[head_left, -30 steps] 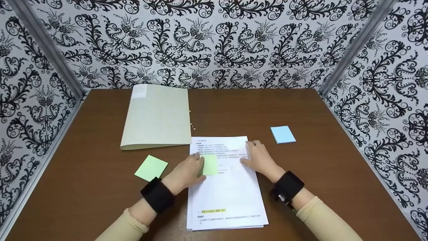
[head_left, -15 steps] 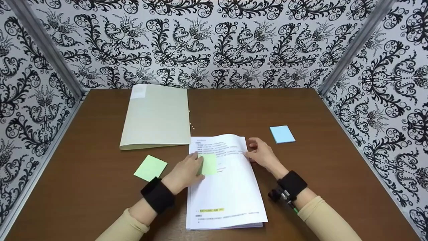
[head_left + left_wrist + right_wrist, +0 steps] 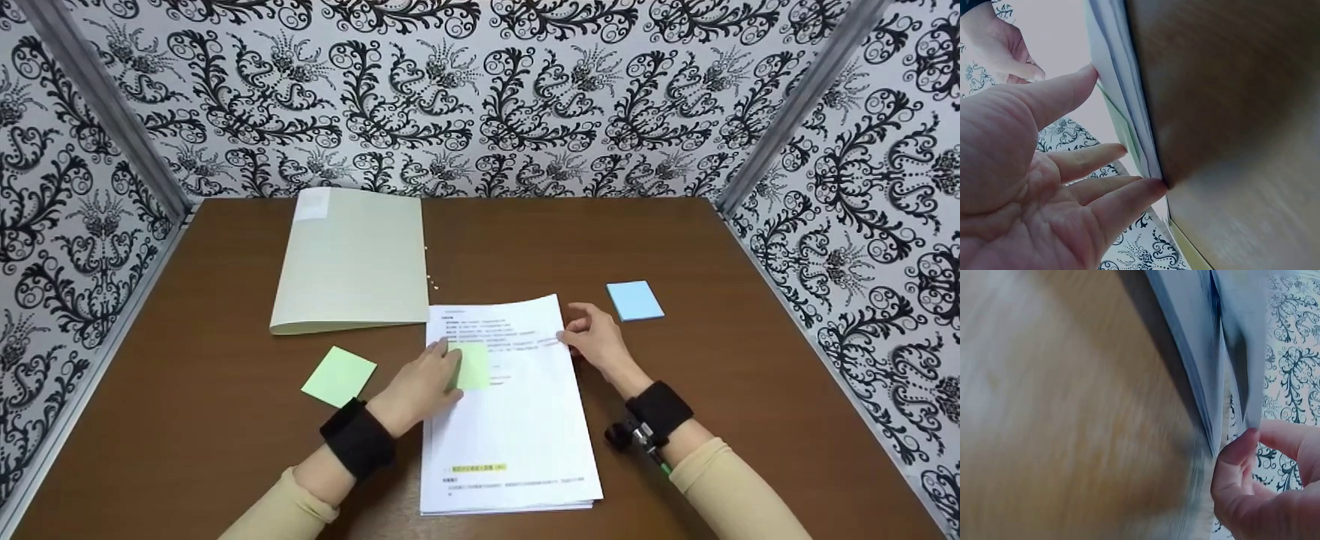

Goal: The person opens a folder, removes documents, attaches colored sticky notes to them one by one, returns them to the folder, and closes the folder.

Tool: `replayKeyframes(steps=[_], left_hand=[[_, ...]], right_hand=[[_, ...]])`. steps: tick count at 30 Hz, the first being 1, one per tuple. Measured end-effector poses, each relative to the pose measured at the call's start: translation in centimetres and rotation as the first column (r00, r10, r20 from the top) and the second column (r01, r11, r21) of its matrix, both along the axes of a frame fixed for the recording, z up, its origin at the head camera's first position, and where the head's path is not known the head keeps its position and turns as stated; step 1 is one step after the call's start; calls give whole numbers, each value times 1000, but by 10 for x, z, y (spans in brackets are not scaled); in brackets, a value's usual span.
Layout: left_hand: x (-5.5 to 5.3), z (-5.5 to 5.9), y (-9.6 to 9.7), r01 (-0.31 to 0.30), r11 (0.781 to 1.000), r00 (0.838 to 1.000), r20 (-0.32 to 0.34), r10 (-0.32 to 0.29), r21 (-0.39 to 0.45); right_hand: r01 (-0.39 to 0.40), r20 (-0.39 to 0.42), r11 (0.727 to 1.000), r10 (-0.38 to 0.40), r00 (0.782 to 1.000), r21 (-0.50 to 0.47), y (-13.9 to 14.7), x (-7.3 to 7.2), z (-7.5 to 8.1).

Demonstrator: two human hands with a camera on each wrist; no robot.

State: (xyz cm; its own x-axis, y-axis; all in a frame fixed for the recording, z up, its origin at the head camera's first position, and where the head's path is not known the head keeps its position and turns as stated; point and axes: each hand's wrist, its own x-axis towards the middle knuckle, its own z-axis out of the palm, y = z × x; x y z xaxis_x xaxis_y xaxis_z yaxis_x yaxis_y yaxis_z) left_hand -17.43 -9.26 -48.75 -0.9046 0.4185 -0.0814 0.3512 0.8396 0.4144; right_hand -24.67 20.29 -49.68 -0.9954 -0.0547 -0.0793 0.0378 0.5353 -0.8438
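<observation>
A stack of printed paper [image 3: 517, 435] lies at the middle front of the table, one line on it highlighted yellow. My left hand [image 3: 420, 379] rests on its left side, fingers spread, beside and partly over a green sticky note [image 3: 474, 366] on the page. From the left wrist view, the fingertips [image 3: 1157, 188] sit along the stack's edge. My right hand [image 3: 600, 345] pinches the right edge of the top paper between thumb and forefinger. In the right wrist view that lifted paper [image 3: 1249, 343] stands apart from the sheets below [image 3: 1185, 343].
A cream folder [image 3: 356, 262] lies at the back left, with a few tiny white bits by its right edge. A green sticky pad [image 3: 337, 375] is left of the paper. Toward the right sits a blue sticky pad [image 3: 635, 300]. Patterned walls [image 3: 465, 97] enclose the table.
My right hand has gone from lying on the paper's right edge to pinching it. The top paper bulged, and now its upper right corner is raised. My left hand stays in place.
</observation>
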Motion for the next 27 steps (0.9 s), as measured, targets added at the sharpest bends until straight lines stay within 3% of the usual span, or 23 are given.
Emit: replayKeyframes(steps=[8,13,18,22,27], left_hand=[[0,-2,11,27,1000,999,-41,-28,-6],[-1,-1,22,41,998,997,-58,-44,-43],[-3,-2,29,37,998,997,-61,-40,-48],[-4,-4,28,19,1000,998,-58,-18,17],[-9,-6,23,14,992,997,-76,-5,124]], right_hand=[[0,84,996,8,996,-86,8,-3,-4],[-60,60,995,55,997,82,12,-4,-3],[-147,3,961,150,989,232,19,-5,-2],[-202,-19,958,210,977,206,23,-7,-1],[-215,-29,971,219,975,106,26,-7,3]])
